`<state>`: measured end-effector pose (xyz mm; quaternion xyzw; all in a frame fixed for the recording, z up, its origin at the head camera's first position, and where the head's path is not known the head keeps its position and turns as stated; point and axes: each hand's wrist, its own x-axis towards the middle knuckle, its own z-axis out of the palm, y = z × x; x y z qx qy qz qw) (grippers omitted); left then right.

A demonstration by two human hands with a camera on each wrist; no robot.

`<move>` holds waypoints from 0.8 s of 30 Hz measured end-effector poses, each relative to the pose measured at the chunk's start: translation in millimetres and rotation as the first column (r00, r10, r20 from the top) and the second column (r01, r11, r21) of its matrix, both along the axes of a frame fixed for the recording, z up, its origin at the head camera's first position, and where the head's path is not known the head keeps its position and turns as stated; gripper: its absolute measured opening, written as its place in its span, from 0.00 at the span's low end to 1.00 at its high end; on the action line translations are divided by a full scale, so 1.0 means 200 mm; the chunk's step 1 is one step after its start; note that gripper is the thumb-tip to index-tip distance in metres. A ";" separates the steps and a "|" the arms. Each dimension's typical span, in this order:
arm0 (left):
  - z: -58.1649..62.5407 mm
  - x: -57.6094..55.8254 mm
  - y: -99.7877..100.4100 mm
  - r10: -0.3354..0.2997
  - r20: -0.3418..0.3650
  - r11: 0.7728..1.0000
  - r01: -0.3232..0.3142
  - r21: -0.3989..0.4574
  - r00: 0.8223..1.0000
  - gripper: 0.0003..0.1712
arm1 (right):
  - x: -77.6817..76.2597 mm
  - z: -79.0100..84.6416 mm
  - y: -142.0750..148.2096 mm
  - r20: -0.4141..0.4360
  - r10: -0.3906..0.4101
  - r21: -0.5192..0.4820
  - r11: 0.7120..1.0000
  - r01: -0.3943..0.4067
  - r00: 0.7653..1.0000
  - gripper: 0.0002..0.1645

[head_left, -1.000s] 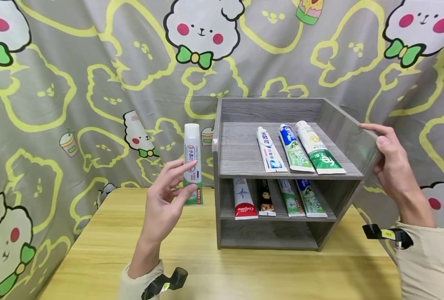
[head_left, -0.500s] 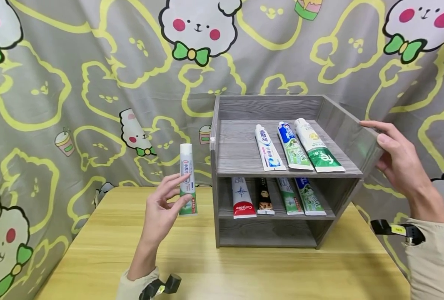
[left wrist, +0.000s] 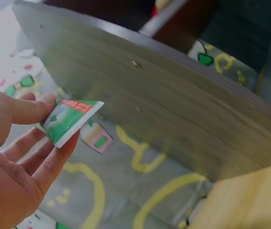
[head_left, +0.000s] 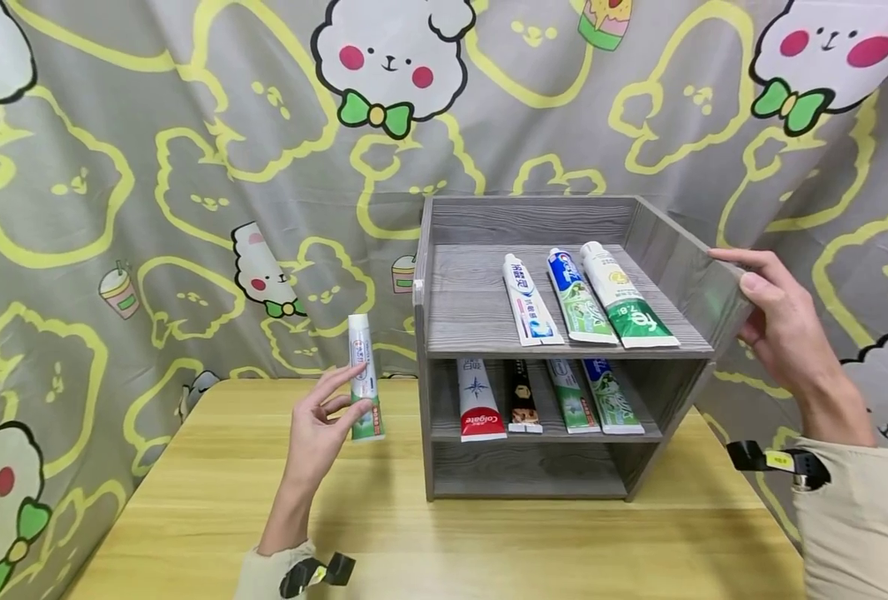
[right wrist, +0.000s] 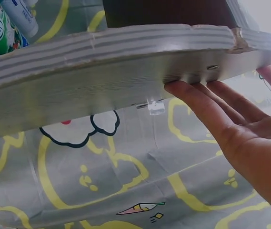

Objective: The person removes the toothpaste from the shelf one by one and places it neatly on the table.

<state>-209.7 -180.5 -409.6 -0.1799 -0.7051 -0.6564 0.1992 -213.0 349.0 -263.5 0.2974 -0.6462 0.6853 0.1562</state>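
Note:
My left hand (head_left: pixel 320 429) pinches a toothpaste tube (head_left: pixel 364 379) between thumb and fingers, beside the grey shelf's left side. The tube has a white cap at the top and a green lower part. In the left wrist view the tube's flat green tail (left wrist: pixel 73 119) sticks out past the thumb. My right hand (head_left: pixel 792 333) touches the right side panel of the grey wooden shelf (head_left: pixel 684 258). One finger lies along the panel's upper edge. The right wrist view has the extended fingers (right wrist: pixel 197 98) against the panel's outer face.
Three toothpaste tubes lie on the top tier, including a green and white one (head_left: pixel 627 296). Several more lie on the middle tier, among them a red-ended Colgate tube (head_left: pixel 481 404). The shelf stands on a yellow wooden table (head_left: pixel 489 550), before a patterned curtain (head_left: pixel 212 158).
My left hand has lowered the toothpaste tube and moved it slightly left, away from the shelf. My right hand keeps its place on the side panel.

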 end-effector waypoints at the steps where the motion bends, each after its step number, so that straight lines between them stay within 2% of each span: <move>1: -0.02 -0.01 -0.01 0.001 0.006 1.000 -0.001 -0.003 1.000 0.27 | 0.00 0.00 0.00 -0.001 -0.008 0.008 1.000 0.008 1.000 0.24; 8: -0.11 -0.07 -0.03 0.018 0.042 1.000 -0.017 -0.021 0.999 0.26 | -0.01 -0.01 -0.02 0.008 -0.004 -0.024 1.000 0.005 1.000 0.24; 14: -0.18 -0.10 -0.03 0.046 0.081 0.999 -0.043 -0.027 0.996 0.26 | 0.00 -0.01 -0.03 0.013 -0.048 -0.016 0.999 0.048 0.999 0.23; 21: -0.27 -0.14 -0.02 0.014 0.134 0.999 -0.009 -0.035 0.991 0.28 | 0.00 -0.02 -0.03 0.003 -0.029 -0.051 0.998 0.029 1.000 0.23; 24: -0.31 -0.16 -0.02 0.017 0.173 1.000 -0.013 -0.023 0.985 0.28 | -0.01 -0.02 -0.03 0.001 -0.045 -0.069 0.997 0.045 0.999 0.22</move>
